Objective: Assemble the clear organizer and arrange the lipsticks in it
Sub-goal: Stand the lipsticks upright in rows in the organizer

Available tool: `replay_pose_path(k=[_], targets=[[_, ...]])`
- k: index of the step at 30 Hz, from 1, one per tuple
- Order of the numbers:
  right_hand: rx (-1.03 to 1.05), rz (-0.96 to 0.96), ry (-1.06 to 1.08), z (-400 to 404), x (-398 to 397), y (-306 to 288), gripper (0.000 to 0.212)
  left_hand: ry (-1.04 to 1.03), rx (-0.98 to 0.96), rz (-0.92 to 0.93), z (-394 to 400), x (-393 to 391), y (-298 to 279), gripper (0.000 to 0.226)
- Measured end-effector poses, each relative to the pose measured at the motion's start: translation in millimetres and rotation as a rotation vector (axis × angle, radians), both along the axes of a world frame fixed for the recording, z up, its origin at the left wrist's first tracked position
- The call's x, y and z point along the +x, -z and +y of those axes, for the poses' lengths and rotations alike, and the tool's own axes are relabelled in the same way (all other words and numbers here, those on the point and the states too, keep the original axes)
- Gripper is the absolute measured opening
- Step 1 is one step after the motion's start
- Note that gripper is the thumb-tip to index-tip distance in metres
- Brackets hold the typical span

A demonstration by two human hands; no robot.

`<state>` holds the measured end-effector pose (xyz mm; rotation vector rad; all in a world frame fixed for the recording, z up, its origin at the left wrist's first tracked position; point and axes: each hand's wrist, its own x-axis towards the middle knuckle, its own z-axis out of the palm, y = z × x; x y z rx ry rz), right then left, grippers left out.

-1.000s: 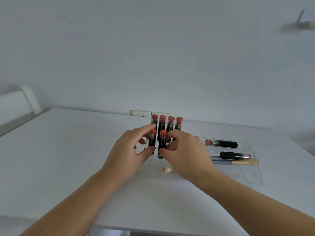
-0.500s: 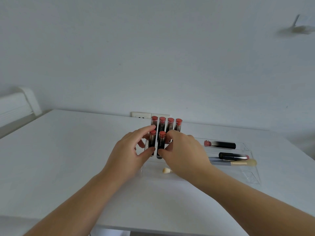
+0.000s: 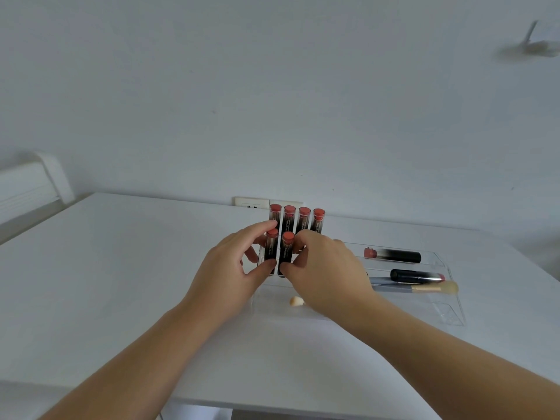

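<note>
Several dark lipsticks with red tops stand upright in a clear organizer [image 3: 261,262] at the table's middle. A back row of lipsticks [image 3: 304,221] stands behind two front ones. My left hand [image 3: 233,271] pinches the front left lipstick [image 3: 271,247] between thumb and fingers. The front right lipstick [image 3: 287,250] is gripped by my right hand [image 3: 327,268]. The organizer's clear walls are hard to make out behind my fingers.
A clear flat tray [image 3: 448,310] to the right holds two lying lipsticks [image 3: 394,255] [image 3: 416,275] and a makeup brush [image 3: 424,287]. A small beige sponge tip [image 3: 296,301] lies in front. A wall socket [image 3: 251,203] is behind; a white table [image 3: 121,268] spreads to the left.
Both hands have stayed on the two front lipsticks, shifting only slightly. Nothing else has moved.
</note>
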<state>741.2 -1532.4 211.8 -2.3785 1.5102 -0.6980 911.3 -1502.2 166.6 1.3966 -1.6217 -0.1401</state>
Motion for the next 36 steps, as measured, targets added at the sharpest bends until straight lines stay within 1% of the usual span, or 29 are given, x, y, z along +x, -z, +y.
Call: replay_pose_path(k=[9, 20, 27, 30, 32, 36], targets=[[0.008, -0.027, 0.003, 0, 1, 0, 0.019, 0.010, 0.006, 0.003, 0, 0, 1, 0.063], [0.023, -0.078, -0.015, 2, -2, -3, 0.019, 0.019, -0.019, 0.028, -1, 1, 3, 0.073], [0.006, -0.098, -0.025, 1, -22, -15, 0.013, 0.012, -0.019, 0.020, -2, 2, 4, 0.071], [-0.030, -0.041, -0.073, -7, -37, -25, 0.007, 0.012, -0.020, 0.026, -2, 2, 4, 0.069], [-0.015, 0.041, -0.131, -15, -48, -36, 0.011, 0.017, -0.016, 0.037, -2, 3, 5, 0.066], [0.063, 0.382, -0.335, -29, -65, -55, 0.016, 0.028, -0.013, 0.051, -2, 3, 7, 0.065]])
